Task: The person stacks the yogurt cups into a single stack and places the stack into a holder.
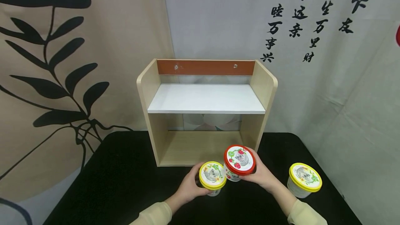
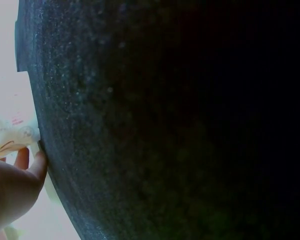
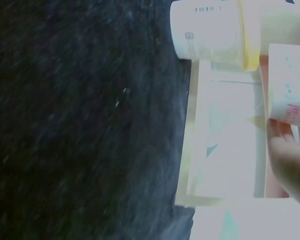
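My left hand [image 1: 191, 184] grips a small white tub with a yellow lid [image 1: 213, 175] from its left side, just in front of the shelf. Close beside it, my right hand [image 1: 258, 171] holds a tub with a red lid and strawberry pictures [image 1: 239, 159]. The red-lidded tub sits a little farther forward and higher in the head view. In the right wrist view, the red-lidded tub's white side [image 3: 289, 85] shows above the right hand [image 3: 292, 157], beside the yellow-lidded tub [image 3: 207, 31]. The left wrist view catches only part of the left hand [image 2: 17, 185] at its edge.
A two-level shelf with pale wood sides [image 1: 266, 89] and a white upper board [image 1: 206, 98] stands at the back of the black table [image 1: 125, 183]. Another yellow-lidded tub [image 1: 304, 180] stands at the right, outside the right forearm. Printed curtains [image 1: 328, 89] hang behind.
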The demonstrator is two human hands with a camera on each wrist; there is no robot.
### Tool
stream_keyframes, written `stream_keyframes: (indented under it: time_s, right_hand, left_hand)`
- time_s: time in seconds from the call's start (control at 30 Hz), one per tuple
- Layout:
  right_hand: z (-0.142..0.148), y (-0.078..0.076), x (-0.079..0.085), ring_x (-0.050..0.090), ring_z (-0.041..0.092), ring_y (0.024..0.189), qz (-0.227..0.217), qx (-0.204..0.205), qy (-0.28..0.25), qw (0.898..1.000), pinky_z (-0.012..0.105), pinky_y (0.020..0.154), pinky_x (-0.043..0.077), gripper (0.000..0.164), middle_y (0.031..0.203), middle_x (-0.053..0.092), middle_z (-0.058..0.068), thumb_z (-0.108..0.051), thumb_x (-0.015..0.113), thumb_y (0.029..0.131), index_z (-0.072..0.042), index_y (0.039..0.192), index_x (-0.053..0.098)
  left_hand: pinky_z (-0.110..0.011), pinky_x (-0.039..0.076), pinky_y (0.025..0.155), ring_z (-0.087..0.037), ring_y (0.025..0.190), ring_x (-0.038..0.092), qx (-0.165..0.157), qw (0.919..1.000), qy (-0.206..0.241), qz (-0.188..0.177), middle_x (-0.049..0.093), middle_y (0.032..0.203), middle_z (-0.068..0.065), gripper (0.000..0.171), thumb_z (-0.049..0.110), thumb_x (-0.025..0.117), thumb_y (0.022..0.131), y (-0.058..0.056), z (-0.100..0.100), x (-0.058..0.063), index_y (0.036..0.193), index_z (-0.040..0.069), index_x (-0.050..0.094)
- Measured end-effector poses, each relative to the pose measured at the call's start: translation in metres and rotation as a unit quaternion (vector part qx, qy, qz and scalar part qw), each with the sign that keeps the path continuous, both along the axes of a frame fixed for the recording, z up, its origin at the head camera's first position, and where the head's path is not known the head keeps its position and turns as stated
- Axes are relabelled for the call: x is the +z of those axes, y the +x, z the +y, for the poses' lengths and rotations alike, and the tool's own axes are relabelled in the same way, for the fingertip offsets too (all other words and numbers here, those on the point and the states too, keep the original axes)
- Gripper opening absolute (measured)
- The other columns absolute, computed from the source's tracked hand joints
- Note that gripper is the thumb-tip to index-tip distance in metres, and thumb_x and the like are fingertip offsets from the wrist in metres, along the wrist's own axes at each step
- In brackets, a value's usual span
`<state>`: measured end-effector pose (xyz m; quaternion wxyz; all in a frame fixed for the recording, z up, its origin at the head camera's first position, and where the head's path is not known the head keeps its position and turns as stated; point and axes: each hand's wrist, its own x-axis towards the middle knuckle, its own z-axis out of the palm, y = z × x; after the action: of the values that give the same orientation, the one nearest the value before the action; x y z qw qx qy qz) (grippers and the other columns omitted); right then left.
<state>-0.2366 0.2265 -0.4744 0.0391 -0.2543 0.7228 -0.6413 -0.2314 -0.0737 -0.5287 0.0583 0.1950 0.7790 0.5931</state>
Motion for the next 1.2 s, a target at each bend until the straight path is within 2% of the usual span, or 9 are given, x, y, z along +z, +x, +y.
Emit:
stream_keyframes:
  time_s: [0.17, 0.33, 0.53, 0.63, 0.9, 1.2]
  right_hand:
    - [-0.016, -0.003, 0.002, 0.047, 0.013, 0.125, 0.004, 0.028, -0.014, 0.999, 0.035, 0.099, 0.047, 0.093, 0.141, 0.039, 0.014, -0.002, 0.079, 0.079, -0.004, 0.150, 0.019]
    - [-0.030, -0.007, 0.003, 0.046, 0.017, 0.127, 0.008, 0.057, -0.020, 0.998, 0.037, 0.099, 0.047, 0.092, 0.142, 0.039, 0.017, -0.003, 0.079, 0.079, -0.005, 0.150, 0.021]
    - [-0.045, -0.009, 0.005, 0.043, 0.026, 0.129, -0.006, 0.064, -0.002, 0.998, 0.045, 0.102, 0.044, 0.094, 0.143, 0.039, 0.019, -0.007, 0.080, 0.080, -0.006, 0.151, 0.020]
    - [-0.050, -0.011, 0.005, 0.043, 0.030, 0.129, 0.001, 0.067, 0.008, 0.998, 0.048, 0.102, 0.043, 0.093, 0.142, 0.041, 0.018, -0.008, 0.080, 0.080, -0.007, 0.151, 0.020]
    - [-0.060, -0.015, 0.003, 0.041, 0.037, 0.131, -0.007, 0.066, 0.017, 0.998, 0.049, 0.101, 0.043, 0.092, 0.142, 0.040, 0.018, -0.010, 0.081, 0.080, -0.008, 0.150, 0.021]
    - [-0.062, -0.017, 0.002, 0.044, 0.032, 0.128, -0.010, 0.066, 0.032, 0.997, 0.044, 0.101, 0.045, 0.092, 0.141, 0.042, 0.019, -0.011, 0.080, 0.081, -0.008, 0.151, 0.020]
  left_hand:
    - [-0.048, 0.048, 0.099, -0.030, 0.122, 0.052, -0.007, 1.0000, 0.006, 0.001, 0.052, 0.135, -0.009, 0.088, 0.011, 0.088, 0.073, 0.000, 0.000, -0.001, 0.145, 0.010, 0.038]
    - [-0.046, 0.048, 0.100, -0.028, 0.122, 0.052, -0.006, 1.0000, 0.002, 0.001, 0.053, 0.133, -0.007, 0.087, 0.011, 0.088, 0.073, 0.000, 0.000, -0.001, 0.145, 0.011, 0.039]
    - [-0.049, 0.048, 0.100, -0.029, 0.122, 0.052, -0.009, 1.0000, 0.005, 0.001, 0.054, 0.132, -0.007, 0.086, 0.011, 0.088, 0.074, 0.000, -0.001, -0.001, 0.144, 0.011, 0.039]
    - [-0.050, 0.047, 0.100, -0.030, 0.124, 0.051, -0.010, 0.9999, 0.006, 0.000, 0.053, 0.133, -0.007, 0.086, 0.011, 0.088, 0.074, 0.000, -0.001, -0.001, 0.145, 0.011, 0.039]
    - [-0.051, 0.046, 0.101, -0.032, 0.126, 0.050, -0.009, 0.9999, 0.002, -0.005, 0.052, 0.136, -0.008, 0.087, 0.012, 0.087, 0.074, -0.001, -0.001, 0.000, 0.146, 0.011, 0.038]
    - [-0.052, 0.046, 0.101, -0.033, 0.127, 0.049, -0.008, 1.0000, -0.003, 0.000, 0.052, 0.136, -0.009, 0.087, 0.013, 0.087, 0.074, -0.002, -0.001, -0.001, 0.145, 0.011, 0.038]
